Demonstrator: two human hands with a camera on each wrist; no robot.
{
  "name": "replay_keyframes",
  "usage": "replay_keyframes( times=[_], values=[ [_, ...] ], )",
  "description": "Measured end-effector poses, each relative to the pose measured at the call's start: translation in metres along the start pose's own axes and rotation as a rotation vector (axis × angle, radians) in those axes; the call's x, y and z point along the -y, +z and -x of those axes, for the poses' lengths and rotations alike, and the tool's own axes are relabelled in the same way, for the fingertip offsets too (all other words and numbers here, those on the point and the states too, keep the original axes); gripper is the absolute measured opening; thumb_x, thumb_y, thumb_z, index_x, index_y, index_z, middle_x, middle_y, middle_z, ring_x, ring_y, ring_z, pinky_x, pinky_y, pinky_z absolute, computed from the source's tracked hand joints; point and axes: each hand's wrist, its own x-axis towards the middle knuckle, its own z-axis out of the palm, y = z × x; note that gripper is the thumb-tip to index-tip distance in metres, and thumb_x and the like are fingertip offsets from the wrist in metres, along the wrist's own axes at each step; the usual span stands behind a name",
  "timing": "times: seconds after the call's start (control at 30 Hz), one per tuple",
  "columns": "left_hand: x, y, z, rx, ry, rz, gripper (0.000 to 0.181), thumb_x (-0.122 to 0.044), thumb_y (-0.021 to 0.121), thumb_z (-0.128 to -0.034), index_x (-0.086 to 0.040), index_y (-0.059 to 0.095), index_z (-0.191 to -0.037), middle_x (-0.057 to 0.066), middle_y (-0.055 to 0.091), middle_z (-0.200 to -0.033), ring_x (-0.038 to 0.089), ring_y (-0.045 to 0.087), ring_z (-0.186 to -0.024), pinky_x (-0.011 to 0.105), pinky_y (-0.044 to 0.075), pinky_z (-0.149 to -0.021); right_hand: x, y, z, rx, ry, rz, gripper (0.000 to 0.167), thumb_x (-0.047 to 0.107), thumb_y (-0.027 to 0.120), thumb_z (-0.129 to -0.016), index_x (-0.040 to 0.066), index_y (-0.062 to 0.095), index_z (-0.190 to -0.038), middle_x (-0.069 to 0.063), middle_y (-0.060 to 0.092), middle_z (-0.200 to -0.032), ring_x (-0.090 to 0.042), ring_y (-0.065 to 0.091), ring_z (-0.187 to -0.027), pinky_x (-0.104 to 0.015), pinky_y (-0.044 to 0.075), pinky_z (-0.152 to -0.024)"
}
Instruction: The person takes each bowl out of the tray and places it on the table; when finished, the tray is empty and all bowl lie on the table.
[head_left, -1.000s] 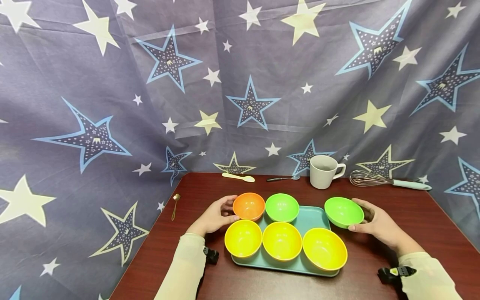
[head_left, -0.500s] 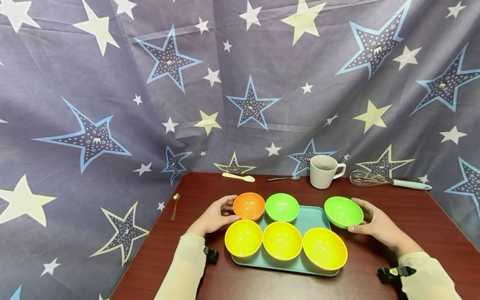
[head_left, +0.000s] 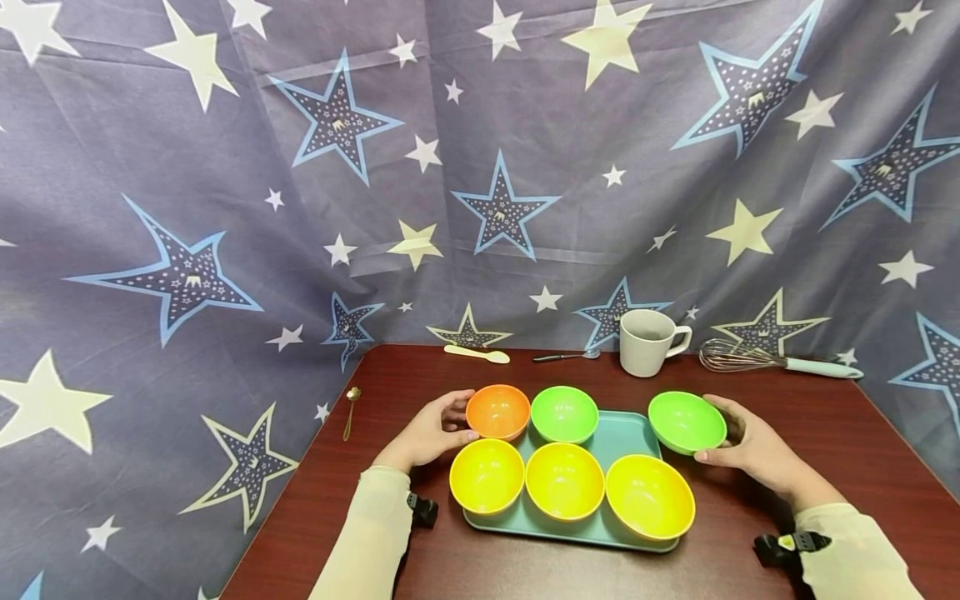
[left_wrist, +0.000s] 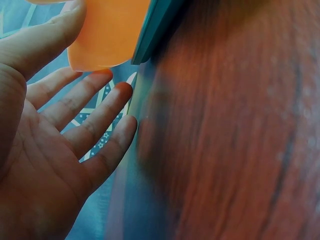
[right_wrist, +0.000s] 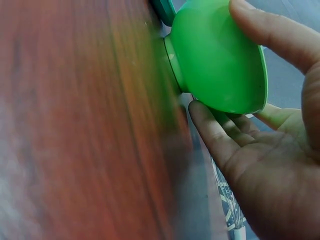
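Note:
My left hand [head_left: 429, 432] is at the left side of an orange bowl [head_left: 498, 412], thumb and fingertips at its wall. In the left wrist view its fingers [left_wrist: 95, 127] are spread and fairly straight. My right hand [head_left: 753, 444] holds a green bowl [head_left: 687, 422] at its right side, the thumb on the near wall and the fingers behind. This bowl [right_wrist: 220, 60] stands off the right edge of a teal tray [head_left: 628, 432]. On the tray are the orange bowl, another green bowl [head_left: 565, 414] and three yellow bowls [head_left: 487, 477] in the front row.
Along the back of the table [head_left: 300, 533] lie a cream spoon [head_left: 477, 355], a dark-handled spoon [head_left: 566, 357], a grey mug [head_left: 647, 343] and a whisk [head_left: 780, 362]. A small gold spoon [head_left: 351, 412] lies at the left edge. A star-patterned curtain [head_left: 247, 167] hangs behind.
The right-hand green bowl and my right fingers have shifted very slightly toward the back and left. My left hand and the bowls on the tray look the same.

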Motion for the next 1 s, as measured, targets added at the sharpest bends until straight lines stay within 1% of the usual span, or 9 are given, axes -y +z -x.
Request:
replay_keyframes(
  times=[0.23,0.4,0.53,0.67,0.77,0.9,0.97,1.0],
  values=[
    [-0.001,0.0,-0.001,0.006,-0.029,0.003,0.075,-0.024,0.085,-0.0911,-0.014,0.048,-0.156,0.007,0.063,-0.135,0.023,0.065,-0.117,0.045,0.054,-0.1,0.003,-0.002,0.0,-0.003,-0.001,0.031,0.1,0.012,0.089,-0.085,-0.005,0.026,-0.161,-0.031,0.043,-0.152,0.001,0.058,-0.111,-0.019,0.052,-0.087],
    [0.0,0.0,-0.001,0.003,-0.022,-0.003,0.074,-0.025,0.084,-0.0918,-0.014,0.048,-0.156,0.007,0.064,-0.134,0.023,0.066,-0.117,0.046,0.054,-0.1,0.002,-0.002,0.0,-0.005,-0.005,0.041,0.1,0.012,0.089,-0.084,-0.005,0.027,-0.161,-0.031,0.043,-0.152,0.002,0.058,-0.112,-0.017,0.051,-0.088],
    [0.002,0.0,-0.001,0.001,-0.022,-0.005,0.073,-0.025,0.085,-0.0915,-0.016,0.049,-0.155,0.006,0.064,-0.133,0.022,0.066,-0.116,0.045,0.054,-0.1,0.002,-0.003,0.0,0.009,-0.005,0.021,0.101,0.01,0.088,-0.084,-0.006,0.024,-0.161,-0.032,0.039,-0.155,0.005,0.056,-0.113,-0.016,0.05,-0.088],
    [0.002,0.0,-0.001,-0.002,-0.019,-0.003,0.074,-0.026,0.085,-0.0914,-0.016,0.049,-0.155,0.005,0.064,-0.133,0.022,0.066,-0.116,0.045,0.054,-0.1,0.002,-0.006,0.001,0.029,-0.027,-0.018,0.101,0.004,0.086,-0.085,-0.008,0.02,-0.161,-0.036,0.033,-0.157,0.009,0.051,-0.117,-0.015,0.05,-0.09],
    [0.002,0.0,0.0,-0.005,-0.018,0.0,0.073,-0.025,0.085,-0.0914,-0.016,0.049,-0.155,0.005,0.064,-0.133,0.022,0.066,-0.116,0.045,0.054,-0.099,0.003,-0.01,0.003,0.025,-0.038,-0.007,0.097,0.004,0.083,-0.087,-0.008,0.021,-0.161,-0.036,0.035,-0.156,0.01,0.049,-0.118,-0.015,0.049,-0.091],
    [0.002,0.0,0.0,-0.001,-0.02,-0.004,0.074,-0.025,0.085,-0.0916,-0.015,0.049,-0.155,0.006,0.064,-0.133,0.022,0.066,-0.116,0.044,0.054,-0.099,0.007,-0.018,0.004,-0.002,-0.028,0.043,0.088,0.009,0.077,-0.095,-0.006,0.022,-0.162,-0.036,0.04,-0.153,0.009,0.048,-0.118,-0.016,0.049,-0.089],
    [0.001,0.0,0.0,0.001,-0.023,-0.007,0.074,-0.025,0.085,-0.0917,-0.015,0.049,-0.155,0.006,0.064,-0.133,0.022,0.066,-0.117,0.043,0.054,-0.1,0.011,-0.021,0.004,-0.021,-0.011,0.065,0.083,0.013,0.074,-0.099,-0.005,0.023,-0.162,-0.035,0.042,-0.153,0.004,0.05,-0.121,-0.016,0.05,-0.088],
    [0.001,0.0,0.0,0.001,-0.02,-0.007,0.074,-0.025,0.084,-0.0919,-0.014,0.048,-0.156,0.006,0.064,-0.133,0.023,0.066,-0.117,0.044,0.054,-0.1,0.013,-0.023,0.004,-0.032,-0.002,0.075,0.081,0.015,0.073,-0.1,-0.005,0.024,-0.162,-0.034,0.042,-0.153,-0.001,0.051,-0.124,-0.015,0.05,-0.088]
  ],
)
